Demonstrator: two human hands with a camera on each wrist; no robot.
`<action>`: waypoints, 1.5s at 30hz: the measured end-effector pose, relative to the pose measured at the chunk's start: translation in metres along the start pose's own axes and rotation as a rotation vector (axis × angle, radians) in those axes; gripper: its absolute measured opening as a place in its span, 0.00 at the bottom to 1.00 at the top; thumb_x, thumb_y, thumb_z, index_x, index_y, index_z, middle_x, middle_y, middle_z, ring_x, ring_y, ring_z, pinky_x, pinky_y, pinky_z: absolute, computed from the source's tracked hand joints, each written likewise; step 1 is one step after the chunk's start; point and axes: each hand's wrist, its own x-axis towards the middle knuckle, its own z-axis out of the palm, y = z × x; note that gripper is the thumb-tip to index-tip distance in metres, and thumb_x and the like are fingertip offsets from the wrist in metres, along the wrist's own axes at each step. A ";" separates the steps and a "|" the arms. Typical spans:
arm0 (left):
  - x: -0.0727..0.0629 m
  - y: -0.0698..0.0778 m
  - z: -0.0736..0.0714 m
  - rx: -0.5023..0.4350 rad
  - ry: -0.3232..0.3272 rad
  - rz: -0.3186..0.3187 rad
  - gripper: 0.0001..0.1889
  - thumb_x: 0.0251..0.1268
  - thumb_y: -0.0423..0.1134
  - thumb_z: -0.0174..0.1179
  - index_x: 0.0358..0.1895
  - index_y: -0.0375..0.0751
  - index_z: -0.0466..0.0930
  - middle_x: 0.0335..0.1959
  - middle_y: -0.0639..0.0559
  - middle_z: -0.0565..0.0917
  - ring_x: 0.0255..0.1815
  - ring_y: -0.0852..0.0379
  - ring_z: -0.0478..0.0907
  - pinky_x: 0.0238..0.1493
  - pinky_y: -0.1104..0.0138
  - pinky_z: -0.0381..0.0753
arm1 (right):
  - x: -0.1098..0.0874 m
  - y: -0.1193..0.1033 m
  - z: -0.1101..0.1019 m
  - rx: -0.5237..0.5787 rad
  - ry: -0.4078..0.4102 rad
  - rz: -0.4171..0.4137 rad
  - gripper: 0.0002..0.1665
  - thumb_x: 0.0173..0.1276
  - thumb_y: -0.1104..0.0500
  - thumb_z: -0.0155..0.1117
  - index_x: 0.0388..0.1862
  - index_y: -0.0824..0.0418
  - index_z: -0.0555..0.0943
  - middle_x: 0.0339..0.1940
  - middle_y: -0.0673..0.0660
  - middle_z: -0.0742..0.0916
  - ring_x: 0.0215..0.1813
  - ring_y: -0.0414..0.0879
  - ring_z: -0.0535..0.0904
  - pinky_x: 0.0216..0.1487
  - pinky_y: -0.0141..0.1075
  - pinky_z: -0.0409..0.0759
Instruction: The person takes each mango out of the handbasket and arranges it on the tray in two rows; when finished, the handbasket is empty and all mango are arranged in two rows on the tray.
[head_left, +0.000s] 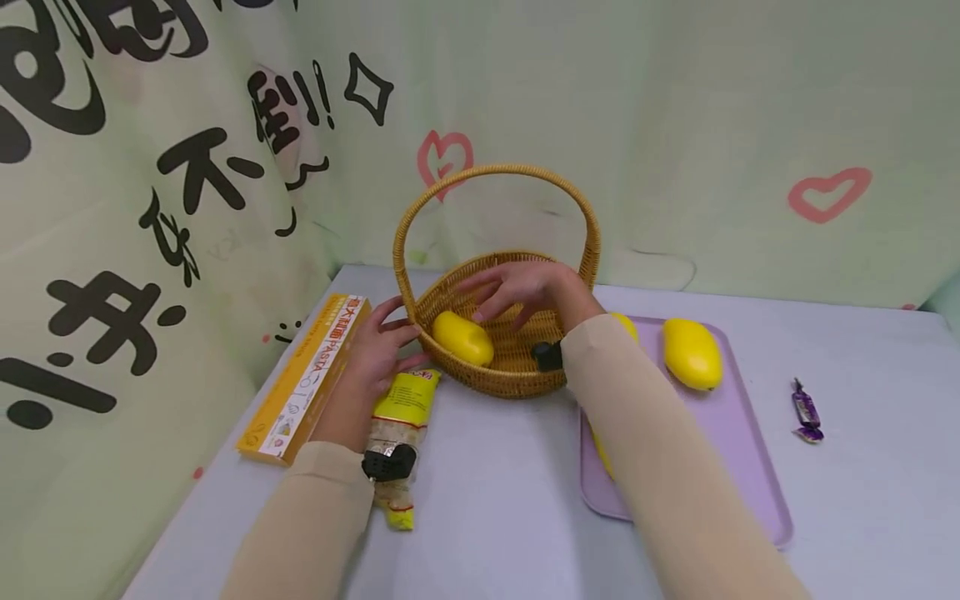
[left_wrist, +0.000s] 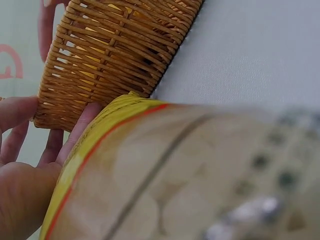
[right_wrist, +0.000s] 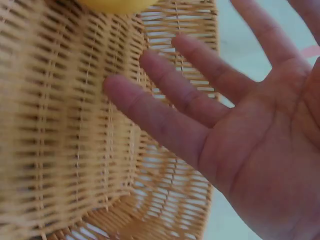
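Observation:
A wicker basket with a tall arched handle stands near the back of the table. Inside it, toward the left, lies a yellow mango. My right hand is over the basket's inside, its fingers spread and nothing in the palm, as the right wrist view shows. At the basket's left side my left hand touches the wicker wall with extended fingers. Beneath the left wrist lies a clear and yellow food packet, its top end by the basket.
A long orange pasta box lies left of the left arm. On the right, a purple tray bears a mango and more yellow fruit partly behind the right sleeve. A purple wrapped candy lies farther right. Curtains hang behind the table.

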 end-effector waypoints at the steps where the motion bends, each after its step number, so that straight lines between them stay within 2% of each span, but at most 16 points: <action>1: -0.001 0.000 -0.001 -0.001 0.003 -0.002 0.33 0.77 0.29 0.54 0.81 0.54 0.61 0.72 0.36 0.67 0.70 0.41 0.72 0.63 0.44 0.82 | 0.003 -0.001 0.001 -0.002 -0.004 0.003 0.43 0.72 0.51 0.68 0.83 0.45 0.62 0.84 0.60 0.62 0.81 0.56 0.64 0.71 0.62 0.75; 5: -0.002 0.001 -0.003 -0.007 0.010 -0.003 0.33 0.77 0.28 0.54 0.81 0.53 0.60 0.73 0.36 0.67 0.70 0.41 0.72 0.63 0.43 0.81 | 0.015 -0.005 0.006 -0.009 -0.026 0.025 0.43 0.72 0.52 0.69 0.82 0.44 0.64 0.85 0.58 0.61 0.82 0.56 0.60 0.71 0.63 0.74; 10: 0.000 0.000 0.001 -0.005 0.010 -0.012 0.33 0.77 0.29 0.55 0.80 0.54 0.61 0.72 0.37 0.68 0.69 0.41 0.72 0.64 0.43 0.81 | 0.020 -0.006 0.008 -0.006 -0.052 0.061 0.40 0.71 0.54 0.70 0.80 0.41 0.67 0.84 0.57 0.62 0.82 0.54 0.59 0.71 0.59 0.76; 14: 0.001 0.000 0.003 -0.003 0.013 -0.016 0.33 0.77 0.29 0.55 0.80 0.54 0.62 0.72 0.37 0.69 0.69 0.41 0.73 0.64 0.43 0.81 | 0.024 -0.005 0.010 0.016 -0.071 0.077 0.41 0.71 0.57 0.71 0.79 0.42 0.68 0.83 0.57 0.64 0.81 0.54 0.62 0.69 0.57 0.79; 20: 0.002 0.000 0.003 0.006 0.023 -0.012 0.33 0.77 0.29 0.56 0.79 0.56 0.63 0.72 0.38 0.69 0.69 0.41 0.73 0.63 0.44 0.83 | 0.024 -0.004 0.014 0.028 -0.117 0.095 0.38 0.71 0.63 0.69 0.77 0.44 0.72 0.78 0.60 0.69 0.72 0.56 0.71 0.64 0.52 0.84; 26: 0.003 -0.001 0.003 -0.004 0.023 -0.021 0.33 0.76 0.29 0.56 0.79 0.56 0.64 0.71 0.39 0.70 0.69 0.42 0.74 0.62 0.45 0.84 | 0.023 -0.005 0.015 -0.006 -0.128 0.104 0.37 0.71 0.64 0.69 0.76 0.44 0.73 0.76 0.61 0.71 0.68 0.55 0.74 0.61 0.48 0.86; 30: 0.002 0.001 0.001 -0.003 0.026 -0.028 0.33 0.76 0.29 0.56 0.79 0.57 0.64 0.71 0.39 0.70 0.69 0.43 0.74 0.62 0.46 0.84 | 0.020 -0.011 0.012 -0.048 -0.119 0.104 0.37 0.72 0.62 0.68 0.77 0.44 0.72 0.77 0.61 0.69 0.70 0.55 0.73 0.62 0.48 0.86; 35: 0.002 0.004 0.003 0.004 0.019 -0.017 0.32 0.77 0.29 0.55 0.80 0.56 0.63 0.72 0.37 0.68 0.70 0.41 0.73 0.63 0.44 0.82 | 0.007 -0.018 0.006 -0.081 -0.088 0.084 0.37 0.71 0.61 0.69 0.77 0.43 0.72 0.80 0.60 0.67 0.74 0.55 0.69 0.64 0.49 0.84; 45: 0.001 0.001 0.002 -0.010 0.006 -0.026 0.33 0.77 0.28 0.54 0.81 0.54 0.61 0.73 0.37 0.67 0.72 0.42 0.71 0.65 0.44 0.80 | -0.018 -0.023 0.008 -0.038 -0.014 0.038 0.36 0.67 0.62 0.72 0.72 0.40 0.77 0.78 0.56 0.71 0.76 0.54 0.69 0.60 0.50 0.86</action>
